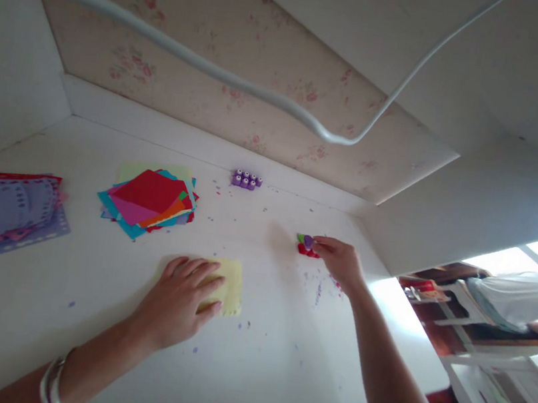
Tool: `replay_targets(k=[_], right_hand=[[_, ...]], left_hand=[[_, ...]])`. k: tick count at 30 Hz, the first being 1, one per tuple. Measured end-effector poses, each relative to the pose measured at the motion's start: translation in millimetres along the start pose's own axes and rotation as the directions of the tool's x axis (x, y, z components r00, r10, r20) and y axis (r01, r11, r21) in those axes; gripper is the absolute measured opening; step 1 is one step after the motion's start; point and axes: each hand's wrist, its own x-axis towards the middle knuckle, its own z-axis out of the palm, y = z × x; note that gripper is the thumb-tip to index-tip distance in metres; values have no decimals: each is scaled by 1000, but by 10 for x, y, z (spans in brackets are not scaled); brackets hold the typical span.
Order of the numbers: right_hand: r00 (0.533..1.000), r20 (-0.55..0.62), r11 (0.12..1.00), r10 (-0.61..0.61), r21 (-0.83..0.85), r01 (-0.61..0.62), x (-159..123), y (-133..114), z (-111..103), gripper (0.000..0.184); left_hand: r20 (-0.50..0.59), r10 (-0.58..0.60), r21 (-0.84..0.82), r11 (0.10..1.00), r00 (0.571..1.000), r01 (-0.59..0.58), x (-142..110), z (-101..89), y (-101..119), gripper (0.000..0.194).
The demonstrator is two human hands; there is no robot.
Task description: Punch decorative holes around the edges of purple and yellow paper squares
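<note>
My left hand [189, 294] lies with fingers spread on a pale yellow paper sheet [232, 287], pressing it against the white table. Small marks or holes run along the sheet's lower right edge. Out to the right, my right hand [338, 259] pinches a small purple piece [308, 242] that looks like a craft paper punch. It is just above a cluster of small red pieces [306, 251], with a green piece [300, 237] beside them. Whether the purple piece touches the red ones, I cannot tell.
Several purple pieces with white tops [246, 180] stand by the back wall. A pile of coloured paper [152, 201] lies left of them. Purple sheets with holed borders [4, 216] lie far left. Paper bits dot the table [253, 374]. A white cable [194, 59] hangs across the top.
</note>
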Motion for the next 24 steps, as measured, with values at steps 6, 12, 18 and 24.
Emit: replay_targets(k=[6, 12, 18, 24], right_hand=[[983, -117, 926, 138, -336, -170, 684, 552, -240, 33], [991, -46, 888, 124, -440, -132, 933, 725, -110, 24], [989, 55, 866, 138, -491, -93, 1014, 738, -61, 20], [994, 60, 857, 86, -513, -43, 1097, 517, -73, 29]], left_hand=[[7, -14, -4, 1000, 1000, 14, 2, -2, 4, 31], [9, -5, 17, 1000, 1000, 4, 5, -17, 15, 31], [-3, 0, 7, 1000, 1000, 0, 9, -31, 16, 31], [-7, -15, -46, 999, 1000, 15, 8, -2, -7, 30]])
